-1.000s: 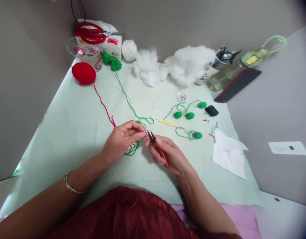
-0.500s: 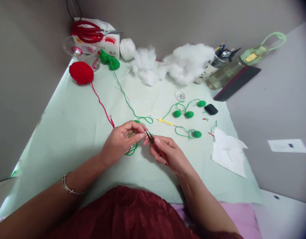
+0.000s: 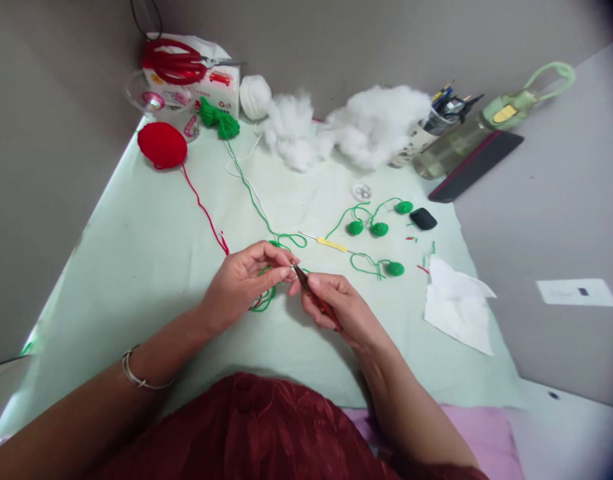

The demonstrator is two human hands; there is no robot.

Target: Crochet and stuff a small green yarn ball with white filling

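My left hand point(image 3: 251, 275) pinches a tiny shiny piece between thumb and fingertips; it looks like metal, but its shape is too small to make out. My right hand point(image 3: 336, 301) is wrapped round pliers point(image 3: 320, 303) with reddish handles, their dark jaws meeting the tiny piece at my left fingertips. Loops of green yarn point(image 3: 262, 303) lie beneath my left hand, with a bit of red strand among them. Just beyond the hands rests a crochet hook point(image 3: 331, 245) with a yellow grip.
Small green crocheted balls point(image 3: 379, 229) with yarn tails lie right of the hook, near a black case point(image 3: 423, 219) and white paper point(image 3: 459, 307). Behind are a red yarn ball point(image 3: 162, 145), white stuffing point(image 3: 376, 127), red-handled scissors point(image 3: 174, 61) on a tissue box, and a bottle point(image 3: 451, 143).
The jaws of the pliers were slightly apart and now look closed together at the tiny piece. Both hands have stayed almost in place.
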